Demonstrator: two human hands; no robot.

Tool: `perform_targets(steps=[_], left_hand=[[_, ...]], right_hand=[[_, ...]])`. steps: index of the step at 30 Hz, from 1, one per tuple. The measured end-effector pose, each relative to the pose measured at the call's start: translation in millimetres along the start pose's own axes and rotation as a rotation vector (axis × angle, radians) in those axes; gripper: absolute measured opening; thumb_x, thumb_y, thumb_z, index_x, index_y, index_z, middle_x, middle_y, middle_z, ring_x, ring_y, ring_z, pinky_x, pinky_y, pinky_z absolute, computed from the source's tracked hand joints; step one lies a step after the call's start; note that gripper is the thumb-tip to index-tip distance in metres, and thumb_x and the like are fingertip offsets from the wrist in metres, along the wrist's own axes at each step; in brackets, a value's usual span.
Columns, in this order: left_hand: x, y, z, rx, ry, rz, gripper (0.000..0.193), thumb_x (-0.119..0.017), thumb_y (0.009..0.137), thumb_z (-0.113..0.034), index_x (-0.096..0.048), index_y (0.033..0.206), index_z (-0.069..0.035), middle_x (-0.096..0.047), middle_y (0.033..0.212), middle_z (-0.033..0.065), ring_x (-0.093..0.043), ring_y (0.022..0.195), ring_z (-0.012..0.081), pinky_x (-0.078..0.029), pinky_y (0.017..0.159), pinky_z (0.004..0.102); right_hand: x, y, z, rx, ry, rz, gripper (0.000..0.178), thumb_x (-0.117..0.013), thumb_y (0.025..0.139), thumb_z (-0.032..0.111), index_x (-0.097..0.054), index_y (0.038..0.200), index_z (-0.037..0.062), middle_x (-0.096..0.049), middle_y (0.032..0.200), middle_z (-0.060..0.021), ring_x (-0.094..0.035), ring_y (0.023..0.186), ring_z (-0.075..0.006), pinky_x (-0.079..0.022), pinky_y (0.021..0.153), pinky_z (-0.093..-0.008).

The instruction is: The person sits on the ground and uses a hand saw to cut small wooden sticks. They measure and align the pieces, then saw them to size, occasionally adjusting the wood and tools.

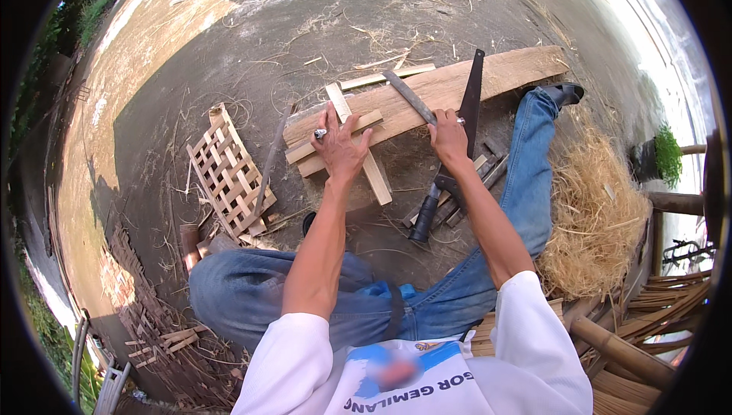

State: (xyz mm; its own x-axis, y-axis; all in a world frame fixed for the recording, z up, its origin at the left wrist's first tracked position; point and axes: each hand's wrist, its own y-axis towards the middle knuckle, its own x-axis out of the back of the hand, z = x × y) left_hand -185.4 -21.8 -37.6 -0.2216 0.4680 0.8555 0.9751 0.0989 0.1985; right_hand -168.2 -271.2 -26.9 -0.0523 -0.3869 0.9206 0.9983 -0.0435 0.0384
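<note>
Strips (374,176) lie crossed beneath the left grip (343,147).

Left fingers (332,119) touch crossed wooden strips (376,176) on a plank (526,67); right fingers (445,122) grip a flat bar (407,93).

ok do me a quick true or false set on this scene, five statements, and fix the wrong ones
1. The left hand is on the crossed wooden strips. True.
2. The right hand holds the saw. False: the right hand grips a flat dark tool, and the saw lies with its blade across the long board.
3. The woven lattice panel lies to the left of the long board. True.
4. The pile of pale shavings is on the far left. False: the pile of pale shavings is on the right, beside the person's right leg.
5. The saw has a black handle. True.
</note>
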Motion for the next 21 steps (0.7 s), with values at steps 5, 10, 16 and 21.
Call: perform_targets(steps=[5, 10, 16, 21], left_hand=[[0, 0, -1, 0.016, -0.071, 0.022, 0.046, -0.077, 0.085, -0.049, -0.074, 0.125, -0.025, -0.024, 0.170, 0.0109, -0.020, 0.155, 0.0329, -0.017, 0.117, 0.0641], [1, -1, 1, 0.019, -0.108, 0.041, 0.047, -0.078, 0.084, -0.051, -0.075, 0.125, -0.027, -0.021, 0.171, 0.0123, -0.020, 0.154, 0.0359, -0.016, 0.117, 0.0646], [11, 4, 4, 0.053, -0.153, 0.005, 0.050, -0.078, 0.084, -0.053, -0.075, 0.127, -0.026, -0.024, 0.169, 0.0172, -0.024, 0.152, 0.0413, -0.017, 0.116, 0.0677], [17, 13, 4, 0.131, -0.197, -0.042, 0.053, -0.078, 0.085, -0.053, -0.072, 0.131, -0.026, -0.033, 0.164, 0.0219, -0.028, 0.150, 0.0428, -0.019, 0.118, 0.0621]], right_hand=[[-5, -4, -19, -0.008, 0.355, -0.054, 0.028, -0.070, 0.092, 0.014, -0.064, 0.115, -0.0007, -0.067, 0.105, -0.0191, -0.066, 0.099, -0.0335, -0.052, 0.091, -0.0418], [-12, -4, -24, -0.078, 0.489, 0.002, 0.029, -0.070, 0.093, 0.017, -0.063, 0.114, -0.0020, -0.070, 0.099, -0.0169, -0.069, 0.093, -0.0279, -0.054, 0.086, -0.0390], [-28, -40, 28, -0.318, 0.942, 0.214, 0.030, -0.070, 0.094, 0.017, -0.059, 0.114, -0.0028, -0.070, 0.100, -0.0138, -0.072, 0.081, -0.0208, -0.059, 0.073, -0.0351], [-52, -55, 46, -0.327, 0.961, 0.100, 0.033, -0.071, 0.094, 0.017, -0.059, 0.117, -0.0034, -0.071, 0.098, -0.0126, -0.072, 0.080, -0.0177, -0.059, 0.069, -0.0330]])
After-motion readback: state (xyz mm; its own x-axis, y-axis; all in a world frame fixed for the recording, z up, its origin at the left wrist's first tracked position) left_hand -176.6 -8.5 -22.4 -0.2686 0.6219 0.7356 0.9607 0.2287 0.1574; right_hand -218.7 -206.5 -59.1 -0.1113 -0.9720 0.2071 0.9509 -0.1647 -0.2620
